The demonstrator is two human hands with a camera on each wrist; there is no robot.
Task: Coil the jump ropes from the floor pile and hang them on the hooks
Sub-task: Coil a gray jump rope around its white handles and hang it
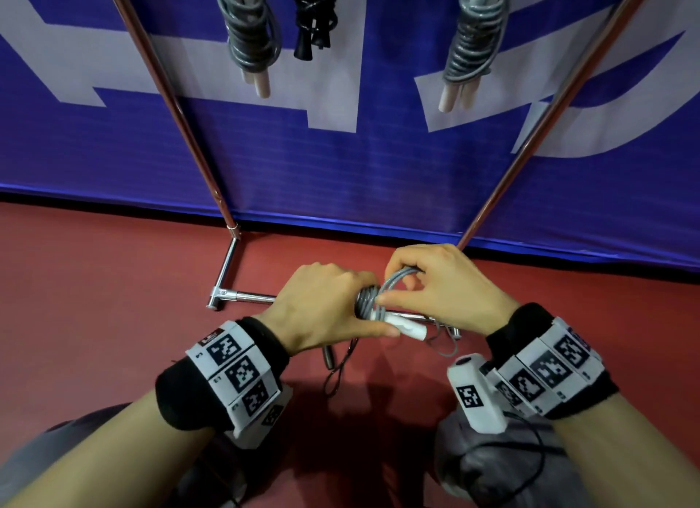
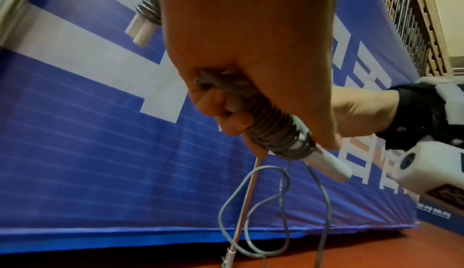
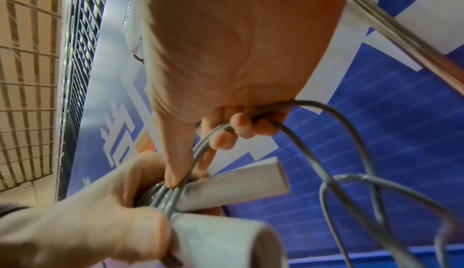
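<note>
- The left hand (image 1: pixel 325 306) is gripping the grey jump rope (image 1: pixel 369 303), fingers curled round its wound coils and white handles (image 1: pixel 403 325).
- The right hand (image 1: pixel 439 287), touching the left, is pinching a loose loop of the same rope against the bundle.
- Slack rope is dangling below both hands toward the red floor (image 1: pixel 113 280).
- Three coiled ropes (image 1: pixel 250 34) are hanging well above the hands.
</note>
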